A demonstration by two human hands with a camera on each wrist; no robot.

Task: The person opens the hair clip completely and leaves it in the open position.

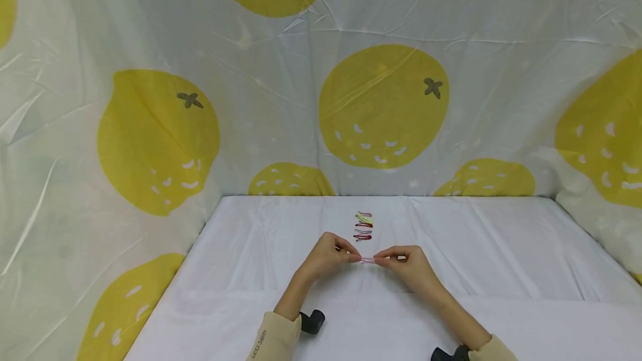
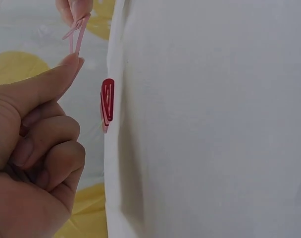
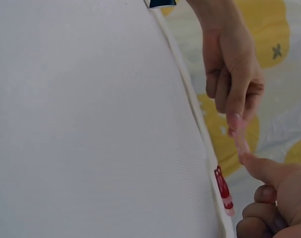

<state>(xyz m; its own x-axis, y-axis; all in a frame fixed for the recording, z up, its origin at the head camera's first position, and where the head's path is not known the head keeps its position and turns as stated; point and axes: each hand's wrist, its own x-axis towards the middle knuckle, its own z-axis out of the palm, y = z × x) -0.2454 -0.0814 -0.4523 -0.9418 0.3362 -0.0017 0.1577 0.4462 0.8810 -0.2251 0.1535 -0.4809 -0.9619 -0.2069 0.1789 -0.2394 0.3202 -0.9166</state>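
A pink snap hair clip (image 1: 368, 261) is stretched between both hands above the white table. My left hand (image 1: 328, 256) pinches its left end between thumb and forefinger. At the other end, my right hand (image 1: 408, 266) pinches it the same way. In the left wrist view the pink hair clip (image 2: 78, 37) looks sprung apart, with its strips separated. Just beyond the hands lies a column of several hair clips (image 1: 363, 225), in red, pink and yellow-green. The nearest one, a red hair clip (image 2: 109, 99), shows clearly in the left wrist view.
A white cloth covers the table (image 1: 501, 255). Behind it and at the sides hangs a pale curtain (image 1: 271, 93) printed with yellow lemons. Black wrist devices (image 1: 313, 322) sit by both beige sleeves (image 1: 276, 336).
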